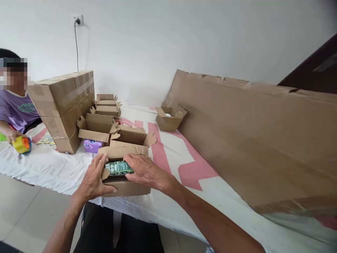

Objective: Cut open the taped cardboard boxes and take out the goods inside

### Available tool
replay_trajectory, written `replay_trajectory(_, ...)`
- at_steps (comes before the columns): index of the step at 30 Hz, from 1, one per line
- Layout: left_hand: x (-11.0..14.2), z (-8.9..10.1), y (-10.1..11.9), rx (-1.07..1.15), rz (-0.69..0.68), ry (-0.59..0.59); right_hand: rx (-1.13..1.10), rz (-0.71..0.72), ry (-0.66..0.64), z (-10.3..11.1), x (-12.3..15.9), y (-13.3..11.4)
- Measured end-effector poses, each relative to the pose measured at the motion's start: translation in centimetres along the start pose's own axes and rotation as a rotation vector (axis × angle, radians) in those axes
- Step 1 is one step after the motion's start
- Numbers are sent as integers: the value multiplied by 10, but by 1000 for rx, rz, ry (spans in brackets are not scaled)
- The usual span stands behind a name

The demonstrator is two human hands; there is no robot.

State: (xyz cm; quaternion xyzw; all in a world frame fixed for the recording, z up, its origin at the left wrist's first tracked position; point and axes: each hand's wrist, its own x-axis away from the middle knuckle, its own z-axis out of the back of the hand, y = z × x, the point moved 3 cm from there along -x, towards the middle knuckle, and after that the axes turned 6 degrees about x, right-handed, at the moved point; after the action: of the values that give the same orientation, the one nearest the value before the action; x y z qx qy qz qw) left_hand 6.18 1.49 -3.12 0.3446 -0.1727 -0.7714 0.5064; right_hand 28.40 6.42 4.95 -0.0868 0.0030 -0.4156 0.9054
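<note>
A small open cardboard box [126, 188] sits at the near edge of the white and pink cloth. My left hand [94, 175] is wrapped round its left side, thumb on the front wall. My right hand [146, 172] rests over the box's top right and its fingers close on a green patterned packet [118, 167] that lies across the opening. Directly behind stands another open box [131, 138].
More small open boxes [106, 105] run back toward the wall, beside a stack of taped cartons [64, 105]. One lone box [170, 117] sits near a large leaning cardboard sheet [263, 140]. At far left another person's hand holds a yellow toy [22, 144]. A purple pack [92, 145] lies by the cartons.
</note>
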Motion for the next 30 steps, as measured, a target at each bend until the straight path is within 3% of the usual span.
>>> replay_trajectory(3, -1, 1, -1, -5, 19, 22, -222, -70, 117, 19, 22, 13)
replay_trajectory(5, 1, 2, -3, -12, 38, 21, -479, -105, 158, 19, 33, 23)
replay_trajectory(8, 1, 4, -4, -20, 86, -12, -856, -140, 189, 2, 38, 34)
replay_trajectory(12, -2, 10, -3, -18, 157, -19, -1146, -145, 291, -26, 32, 38)
replay_trajectory(15, -8, 15, 5, 3, 124, 42, -1356, -129, 290, -39, 27, 36)
replay_trajectory(18, -17, 22, 19, 136, 79, 114, -1476, -111, 262, -41, 26, 33)
replay_trajectory(22, -34, 29, 44, 458, 100, 114, -1536, -91, 221, -33, 25, 25)
replay_trajectory(25, -45, 30, 60, 648, 160, 128, -1532, -73, 193, -29, 23, 19)
replay_trajectory(30, -49, 26, 68, 736, 306, 270, -1605, -54, 191, -29, 19, 16)
